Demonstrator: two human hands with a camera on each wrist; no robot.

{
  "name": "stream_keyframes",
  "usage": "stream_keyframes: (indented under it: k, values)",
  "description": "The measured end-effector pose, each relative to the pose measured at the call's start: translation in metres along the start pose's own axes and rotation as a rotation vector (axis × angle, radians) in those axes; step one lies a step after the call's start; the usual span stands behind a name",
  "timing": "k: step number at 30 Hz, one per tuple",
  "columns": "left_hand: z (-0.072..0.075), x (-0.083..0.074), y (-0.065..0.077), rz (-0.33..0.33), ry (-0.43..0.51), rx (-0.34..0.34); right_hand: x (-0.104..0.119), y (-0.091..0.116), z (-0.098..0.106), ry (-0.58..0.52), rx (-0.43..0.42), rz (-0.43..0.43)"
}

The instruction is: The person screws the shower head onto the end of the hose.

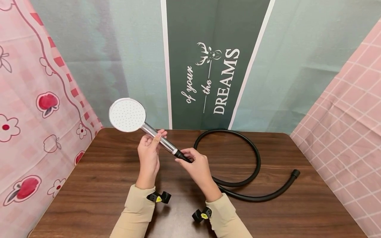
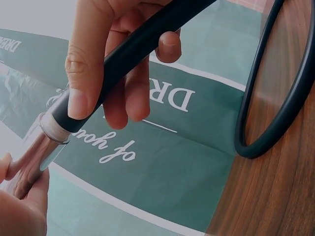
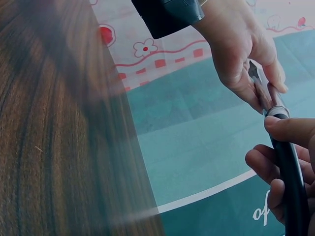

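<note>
A chrome shower head (image 1: 127, 115) with a round white spray face is held up above the table, tilted to the upper left. My left hand (image 1: 148, 157) grips its handle (image 1: 168, 144) between thumb and fingers. At the handle's lower end, my right hand (image 1: 198, 167) pinches the black end of a shower hose (image 1: 258, 158). In the left wrist view, the hose end (image 2: 64, 110) meets a white ring (image 2: 54, 129) on the handle, in line with it. Whether the thread is engaged cannot be seen.
The hose loops over the brown wooden table (image 1: 98, 185), its free black end (image 1: 295, 173) lying at the right. A patterned pink cloth (image 1: 44, 132) hangs at the left, a checked pink one (image 1: 348, 132) at the right. Behind is a green curtain (image 1: 190, 39) with lettering.
</note>
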State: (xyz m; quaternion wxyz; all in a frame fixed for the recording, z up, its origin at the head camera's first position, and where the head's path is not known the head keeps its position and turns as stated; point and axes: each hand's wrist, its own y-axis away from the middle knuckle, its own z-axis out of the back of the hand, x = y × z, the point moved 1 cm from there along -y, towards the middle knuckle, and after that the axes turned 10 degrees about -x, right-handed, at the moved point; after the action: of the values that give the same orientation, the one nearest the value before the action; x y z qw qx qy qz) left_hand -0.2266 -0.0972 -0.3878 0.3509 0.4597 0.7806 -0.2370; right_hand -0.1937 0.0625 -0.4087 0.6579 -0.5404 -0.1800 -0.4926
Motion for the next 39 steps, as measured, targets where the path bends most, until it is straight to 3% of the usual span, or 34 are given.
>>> stream_keyframes:
  k: [16, 39]
  values:
    - [0.0005, -0.0001, -0.0001, 0.023, 0.002, 0.016, 0.0017, 0.0006, 0.0014, -0.018, 0.024, -0.064]
    - [-0.0002, 0.0001, 0.0002, 0.038, 0.007, 0.017, -0.0002, -0.0014, 0.0005, -0.022, 0.02, -0.037]
